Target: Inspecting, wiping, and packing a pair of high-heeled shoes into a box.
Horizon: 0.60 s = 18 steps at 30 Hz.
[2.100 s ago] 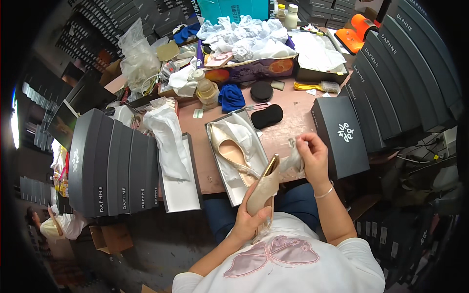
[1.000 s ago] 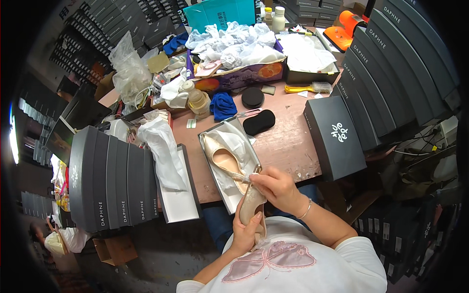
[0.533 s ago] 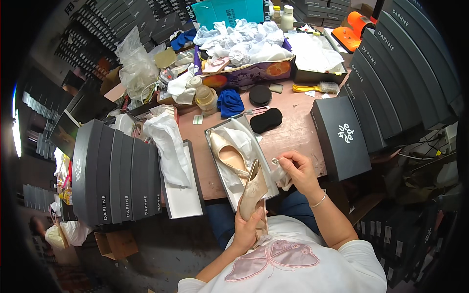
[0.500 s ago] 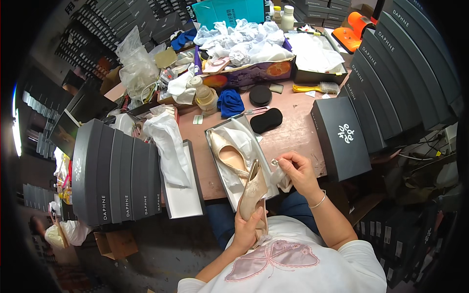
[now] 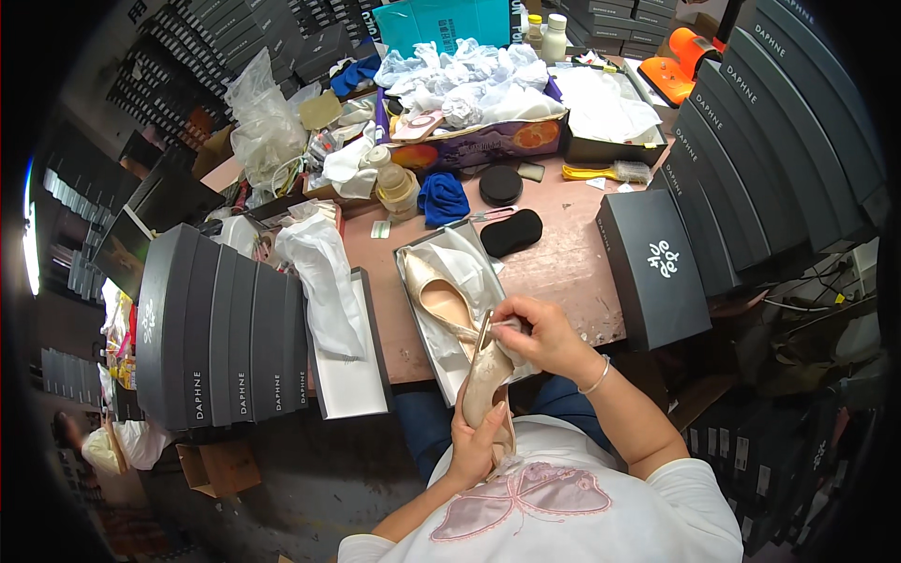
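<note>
My left hand (image 5: 476, 447) is wrapped round a pale gold pointed shoe (image 5: 484, 383), holding it tilted with the toe upward in front of my shirt. At the upper end of that shoe is my right hand (image 5: 537, 330), its fingers pinched on a small whitish cloth (image 5: 515, 356) that touches the shoe; the fingers hide part of the cloth. Just beyond, a matching shoe (image 5: 428, 278) lies on white tissue paper (image 5: 466, 251) in an open shoebox (image 5: 438, 360).
A box lid (image 5: 364, 387) with white paper stands left of the shoebox, beside stacked dark boxes (image 5: 218, 338). More boxes (image 5: 654, 267) rise on the right. Behind are a black sponge (image 5: 511, 233), round black tin (image 5: 500, 186), blue cloth (image 5: 443, 199), yellow brush (image 5: 605, 172) and carton of crumpled paper (image 5: 488, 143).
My right hand has moved left with the cloth, from beside the shoe onto its upper end. My left hand keeps the shoe in nearly the same place.
</note>
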Available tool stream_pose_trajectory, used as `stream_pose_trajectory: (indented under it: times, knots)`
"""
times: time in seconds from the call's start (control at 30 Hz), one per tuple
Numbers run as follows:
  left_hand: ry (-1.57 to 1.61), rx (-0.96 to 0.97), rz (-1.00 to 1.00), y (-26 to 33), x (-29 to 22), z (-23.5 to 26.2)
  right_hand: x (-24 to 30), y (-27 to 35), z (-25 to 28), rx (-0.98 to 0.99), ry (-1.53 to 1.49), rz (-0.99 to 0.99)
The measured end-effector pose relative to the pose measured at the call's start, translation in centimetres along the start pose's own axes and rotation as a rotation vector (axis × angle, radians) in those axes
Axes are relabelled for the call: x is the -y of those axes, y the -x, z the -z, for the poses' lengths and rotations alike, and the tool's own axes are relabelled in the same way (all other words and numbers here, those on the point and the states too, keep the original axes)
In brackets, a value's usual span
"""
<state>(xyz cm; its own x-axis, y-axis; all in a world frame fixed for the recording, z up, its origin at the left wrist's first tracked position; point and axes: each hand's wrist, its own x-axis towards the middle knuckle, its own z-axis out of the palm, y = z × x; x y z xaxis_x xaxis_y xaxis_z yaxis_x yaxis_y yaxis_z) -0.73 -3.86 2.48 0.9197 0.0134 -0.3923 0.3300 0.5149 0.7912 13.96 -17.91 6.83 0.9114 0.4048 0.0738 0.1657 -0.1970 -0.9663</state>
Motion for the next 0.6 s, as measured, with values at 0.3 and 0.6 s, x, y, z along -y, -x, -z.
stream_pose_trajectory:
  times: [0.3,0.6]
  knots:
    - [0.014,0.008,-0.024,-0.2,-0.8,0.8,-5.8,-0.2,1.6,-0.268,-0.178,-0.153]
    - [0.284,0.006,-0.011,-2.1,-0.5,3.2,-4.7,-3.4,2.7,-0.125,-0.753,-0.196]
